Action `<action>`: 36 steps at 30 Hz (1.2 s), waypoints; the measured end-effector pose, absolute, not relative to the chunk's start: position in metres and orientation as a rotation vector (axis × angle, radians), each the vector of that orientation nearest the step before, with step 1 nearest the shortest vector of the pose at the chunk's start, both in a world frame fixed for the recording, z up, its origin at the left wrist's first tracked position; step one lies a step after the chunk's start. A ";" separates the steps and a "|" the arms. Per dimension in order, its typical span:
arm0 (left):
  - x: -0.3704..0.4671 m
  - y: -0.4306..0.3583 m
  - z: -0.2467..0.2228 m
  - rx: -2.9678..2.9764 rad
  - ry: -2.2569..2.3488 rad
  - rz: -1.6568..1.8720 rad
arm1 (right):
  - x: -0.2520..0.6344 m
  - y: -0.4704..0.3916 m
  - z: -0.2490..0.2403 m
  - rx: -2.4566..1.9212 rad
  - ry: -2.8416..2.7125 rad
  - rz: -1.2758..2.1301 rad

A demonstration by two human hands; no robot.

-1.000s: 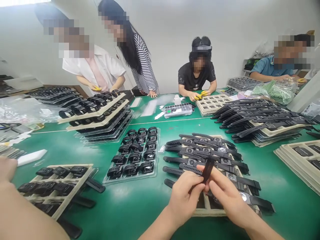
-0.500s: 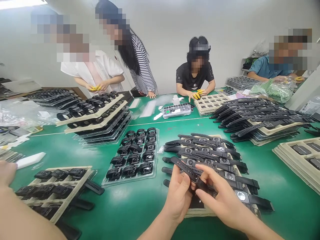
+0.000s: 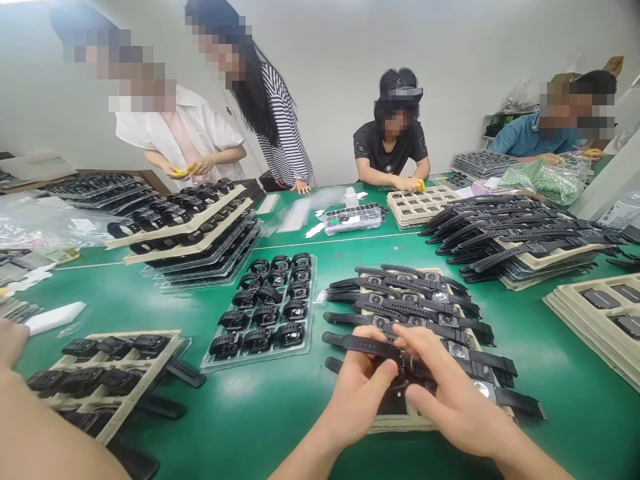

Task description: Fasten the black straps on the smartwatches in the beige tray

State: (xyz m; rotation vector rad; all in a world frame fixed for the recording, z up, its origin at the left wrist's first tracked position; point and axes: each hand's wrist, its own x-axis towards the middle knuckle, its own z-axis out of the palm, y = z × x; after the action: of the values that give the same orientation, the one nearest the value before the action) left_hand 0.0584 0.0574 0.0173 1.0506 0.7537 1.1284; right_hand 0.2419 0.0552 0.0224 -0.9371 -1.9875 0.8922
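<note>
Both my hands meet over the near part of a beige tray point(image 3: 395, 424) of smartwatches. A black watch strap point(image 3: 369, 345) lies across the fingers of my left hand point(image 3: 357, 393), its thumb pressed near the buckle end. My right hand point(image 3: 447, 390) grips the same smartwatch from the right with thumb and fingers; the watch's body is mostly hidden between the hands. Under them, a dark watch face point(image 3: 393, 402) shows in the tray. Around it, several watches lie face down with straps stretched out, such as one with a shiny back point(image 3: 483, 390).
Left of my tray stands a clear tray point(image 3: 206, 363) of looped watches. Farther left is a beige tray point(image 3: 150, 373) with watches, beside a co-worker's arm point(image 3: 45, 427). Stacked trays point(image 3: 175, 233) and a strap-covered stack point(image 3: 540, 263) rise behind. Co-workers sit or stand across the table.
The strap has swung from a slant to nearly level. My left fingers have curled over it, and my right hand has shifted slightly right.
</note>
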 end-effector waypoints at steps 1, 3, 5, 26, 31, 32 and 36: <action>0.057 0.055 0.018 1.076 0.748 1.070 | 0.239 0.055 0.021 -0.873 -1.999 0.852; 0.055 0.052 0.020 1.096 0.716 0.987 | 0.234 0.055 0.015 -0.781 -1.986 0.800; 0.054 0.050 0.021 1.126 0.676 0.975 | 0.230 0.056 0.008 -0.758 -1.906 0.708; 0.054 0.063 0.028 1.562 0.905 0.988 | 0.231 0.060 -0.001 -0.848 -1.610 0.641; 0.056 0.061 0.026 1.371 1.014 0.985 | 0.223 0.054 -0.015 -0.914 -1.371 0.716; 0.057 0.061 0.027 1.359 1.056 0.985 | 0.222 0.054 -0.018 -0.909 -1.337 0.722; 0.056 0.065 0.029 1.482 1.094 0.937 | 0.219 0.055 -0.023 -0.888 -1.336 0.704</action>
State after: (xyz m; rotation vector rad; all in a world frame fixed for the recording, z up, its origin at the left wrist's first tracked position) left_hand 0.0564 0.0650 0.0293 1.4820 1.0944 0.9371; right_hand 0.2191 0.0547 -0.0229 -0.8881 -1.3364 0.7043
